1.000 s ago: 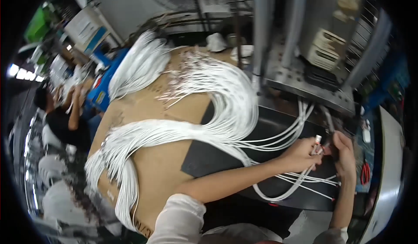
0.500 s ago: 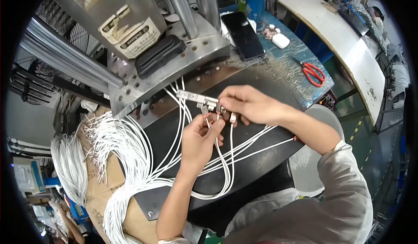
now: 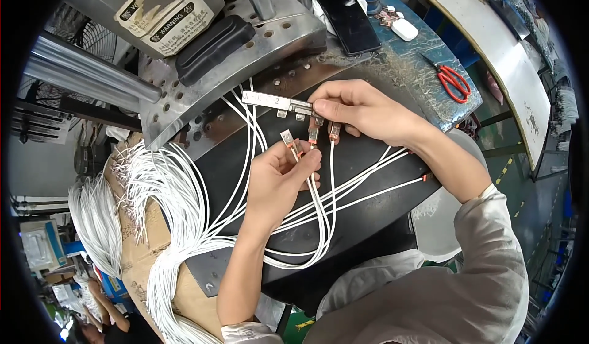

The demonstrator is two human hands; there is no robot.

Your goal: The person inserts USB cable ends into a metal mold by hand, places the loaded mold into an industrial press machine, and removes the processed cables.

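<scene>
Pinched in my left hand [image 3: 276,181] is a white cable whose metal USB-type plug [image 3: 288,138] sticks up past the fingertips. My right hand [image 3: 368,109] grips the right end of a narrow metal fixture bar [image 3: 267,101] with a white label and small metal blocks along its lower edge. A cable connector with orange-red parts [image 3: 313,132] hangs at the bar's right end, just above my left fingertips. Another such connector [image 3: 334,131] is beside it, under my right fingers. My fingers partly hide how both meet the bar. White cables [image 3: 320,221] loop down below the hands.
A steel press [image 3: 270,43] with thick columns stands at the far left. Big bundles of white cable [image 3: 178,221] lie on cardboard at the left. Red-handled scissors [image 3: 453,83], a black phone [image 3: 346,19] and a small white case [image 3: 404,30] sit on the blue bench.
The plug in my left hand has come away from the bar, leaving a gap. My right hand still holds the bar. The whole view has shifted slightly.
</scene>
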